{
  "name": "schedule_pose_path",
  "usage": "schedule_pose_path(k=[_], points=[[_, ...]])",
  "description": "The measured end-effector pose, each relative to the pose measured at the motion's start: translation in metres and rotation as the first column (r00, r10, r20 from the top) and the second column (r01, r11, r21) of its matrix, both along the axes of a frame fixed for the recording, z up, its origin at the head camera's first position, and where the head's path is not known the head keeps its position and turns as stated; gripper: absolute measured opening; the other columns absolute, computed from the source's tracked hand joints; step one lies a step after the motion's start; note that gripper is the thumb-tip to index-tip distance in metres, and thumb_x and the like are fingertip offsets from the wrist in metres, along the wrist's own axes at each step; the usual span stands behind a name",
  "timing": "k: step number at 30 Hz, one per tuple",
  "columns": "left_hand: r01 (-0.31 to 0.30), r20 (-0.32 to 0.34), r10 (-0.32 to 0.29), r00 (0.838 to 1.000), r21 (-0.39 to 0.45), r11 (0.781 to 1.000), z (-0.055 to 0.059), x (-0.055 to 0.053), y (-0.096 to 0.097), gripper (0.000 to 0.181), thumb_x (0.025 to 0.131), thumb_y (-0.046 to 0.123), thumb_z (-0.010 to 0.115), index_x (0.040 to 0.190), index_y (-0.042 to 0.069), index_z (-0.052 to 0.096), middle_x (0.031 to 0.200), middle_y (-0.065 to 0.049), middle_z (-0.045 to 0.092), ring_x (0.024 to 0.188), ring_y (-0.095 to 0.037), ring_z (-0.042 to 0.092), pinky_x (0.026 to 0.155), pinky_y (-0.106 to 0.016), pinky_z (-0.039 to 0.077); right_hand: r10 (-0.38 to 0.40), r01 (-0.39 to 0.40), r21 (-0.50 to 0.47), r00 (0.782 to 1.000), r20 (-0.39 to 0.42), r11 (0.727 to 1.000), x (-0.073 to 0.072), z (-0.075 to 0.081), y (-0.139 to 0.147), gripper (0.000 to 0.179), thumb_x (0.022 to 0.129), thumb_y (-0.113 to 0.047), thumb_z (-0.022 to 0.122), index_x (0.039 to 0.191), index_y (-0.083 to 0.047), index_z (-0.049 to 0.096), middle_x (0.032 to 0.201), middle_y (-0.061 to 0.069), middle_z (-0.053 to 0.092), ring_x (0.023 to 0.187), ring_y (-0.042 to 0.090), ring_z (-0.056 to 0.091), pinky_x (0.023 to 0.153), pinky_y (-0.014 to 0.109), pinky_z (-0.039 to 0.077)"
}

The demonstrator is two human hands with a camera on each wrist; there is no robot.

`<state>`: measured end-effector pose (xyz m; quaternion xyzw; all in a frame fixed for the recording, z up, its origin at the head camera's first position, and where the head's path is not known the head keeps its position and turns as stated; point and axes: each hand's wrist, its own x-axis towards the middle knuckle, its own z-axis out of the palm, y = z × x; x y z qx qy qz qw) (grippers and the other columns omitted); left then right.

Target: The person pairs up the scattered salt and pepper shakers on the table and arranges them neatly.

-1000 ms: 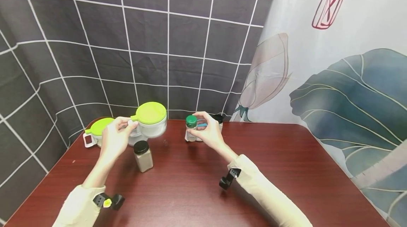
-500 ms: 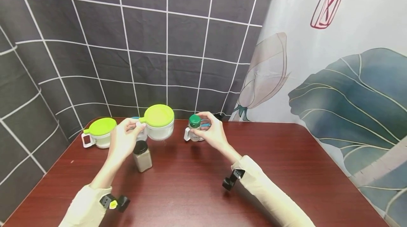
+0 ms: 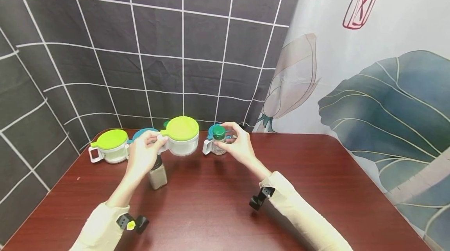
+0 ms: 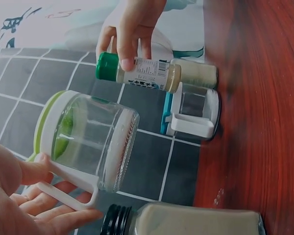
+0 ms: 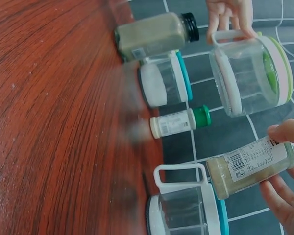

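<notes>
My left hand (image 3: 142, 155) holds a clear seasoning jar (image 3: 183, 145) with a lime-green lid by its white handle, raised above the table. The left wrist view shows the thumb at the top of the handle (image 4: 71, 188) and a little white content at the jar's base. My right hand (image 3: 240, 147) pinches a labelled spice bottle (image 5: 255, 164) with a green cap between thumb and fingers, also raised. Just behind that bottle stands a blue-lidded jar (image 4: 193, 110) with a white handle. A square black-capped bottle (image 3: 158, 177) stands near my left hand, its cap partly covered by it.
Another lime-lidded jar (image 3: 110, 147) stands at the far left, beside a blue-lidded jar (image 3: 143, 133) partly hidden by my left hand. A second green-capped bottle (image 5: 175, 123) stands near the back edge of the reddish-brown table (image 3: 197, 208). A dark gridded cloth (image 3: 158, 71) hangs behind.
My left hand has carried the lime-lidded jar to the right, uncovering a blue-lidded jar behind it. My right hand has shifted slightly right with the spice bottle.
</notes>
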<state>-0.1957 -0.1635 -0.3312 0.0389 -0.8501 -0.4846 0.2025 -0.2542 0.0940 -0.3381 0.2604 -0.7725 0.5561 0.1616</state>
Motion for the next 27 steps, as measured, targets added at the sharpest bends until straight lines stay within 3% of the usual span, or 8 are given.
schedule_pose_path(k=[6, 14, 27], points=[[0.037, -0.001, -0.037, 0.999, 0.021, 0.999, -0.001, -0.001, 0.007, 0.023, 0.091, 0.016, 0.065, 0.107, 0.0, 0.065, 0.114, -0.02, 0.068, 0.113, -0.032, 0.063, 0.094, -0.045, 0.05, -0.011, 0.011, 0.004, 1.0, -0.007, 1.0, 0.003, 0.002, 0.005, 0.048, 0.069, 0.005, 0.08, 0.113, 0.007, 0.059, 0.104, 0.026, 0.066, 0.09, 0.038, 0.064, 0.078, 0.051, 0.055], [0.048, -0.003, -0.048, 0.999, -0.017, 0.999, -0.004, -0.001, 0.015, 0.025, 0.09, 0.02, 0.066, 0.108, 0.002, 0.067, 0.112, -0.019, 0.07, 0.109, -0.032, 0.065, 0.091, -0.047, 0.051, -0.011, 0.011, -0.005, 1.0, -0.009, 1.0, 0.003, 0.0, 0.011, 0.049, 0.069, 0.006, 0.08, 0.113, 0.006, 0.06, 0.102, 0.026, 0.066, 0.089, 0.039, 0.064, 0.078, 0.053, 0.055], [0.095, 0.064, -0.1, 0.993, 0.064, 0.993, -0.016, -0.002, 0.029, 0.023, 0.091, 0.018, 0.064, 0.106, 0.001, 0.064, 0.113, -0.02, 0.069, 0.111, -0.032, 0.063, 0.094, -0.046, 0.048, -0.018, 0.018, -0.008, 1.0, -0.01, 1.0, 0.005, -0.007, 0.022, 0.05, 0.068, 0.006, 0.08, 0.114, 0.008, 0.059, 0.099, 0.026, 0.066, 0.085, 0.037, 0.065, 0.077, 0.05, 0.056]])
